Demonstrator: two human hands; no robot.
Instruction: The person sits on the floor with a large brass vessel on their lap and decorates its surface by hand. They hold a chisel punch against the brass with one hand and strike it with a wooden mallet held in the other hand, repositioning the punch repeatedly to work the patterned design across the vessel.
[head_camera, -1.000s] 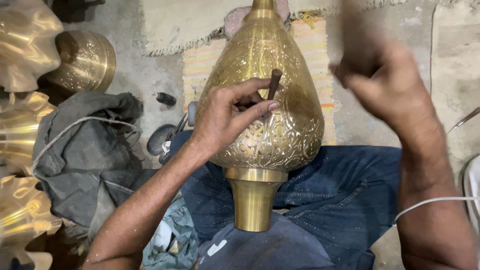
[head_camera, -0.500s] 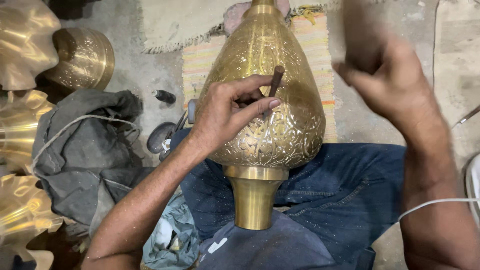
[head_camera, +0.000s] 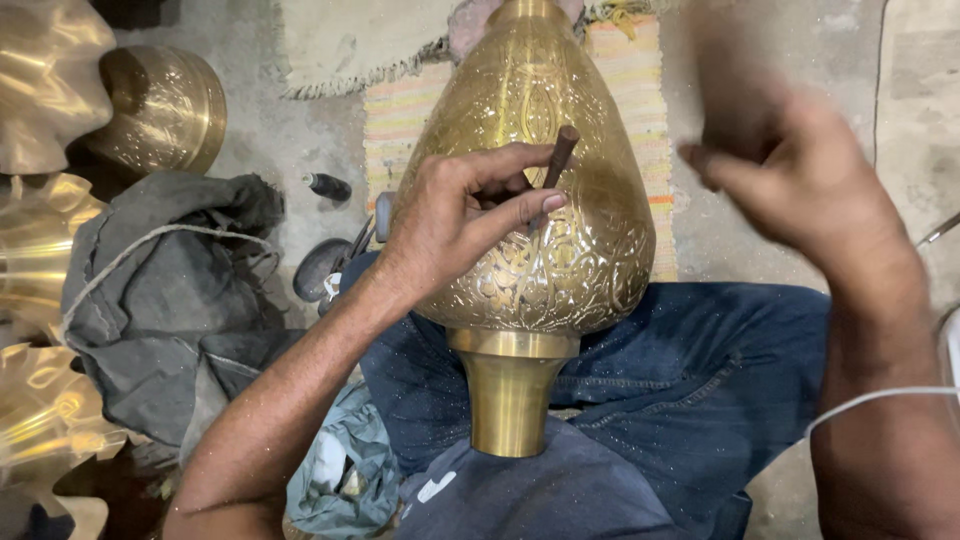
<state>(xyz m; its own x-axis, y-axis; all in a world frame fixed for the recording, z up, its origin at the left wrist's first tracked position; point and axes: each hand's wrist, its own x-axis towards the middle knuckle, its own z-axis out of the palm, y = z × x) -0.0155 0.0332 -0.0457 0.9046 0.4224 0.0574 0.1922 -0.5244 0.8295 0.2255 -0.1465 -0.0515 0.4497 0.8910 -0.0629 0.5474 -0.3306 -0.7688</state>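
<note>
A large engraved brass vase (head_camera: 530, 200) lies across the lap of a seated person in blue jeans (head_camera: 690, 370), its plain narrow neck pointing toward the viewer and its rounded belly away. Every place below is given relative to this vase.

The left hand (head_camera: 455, 225) rests on the vase's patterned belly, fingers curled and pinched together around a thin dark metal punch (head_camera: 555, 165), whose tip sits against the engraved surface. The right hand (head_camera: 790, 175) is raised to the right of the vase and above it, heavily blurred; it appears closed around a dark handle-like thing, but what it grips cannot be made out.

Compared with half a second ago, the left hand and punch sit on the same spot of the vase, and the right hand remains lifted and blurred at about the same height.

Left of the vase lies a crumpled grey cloth (head_camera: 160, 300) with a pale cord across it. Further left are shiny fluted brass pieces (head_camera: 40, 90) and a round brass bowl (head_camera: 165, 110). Just left of the vase a small dark bottle (head_camera: 328, 186) lies on the concrete floor. Beneath the vase's far end is a striped woven mat (head_camera: 640, 80). No packages, labels or signs are visible.
</note>
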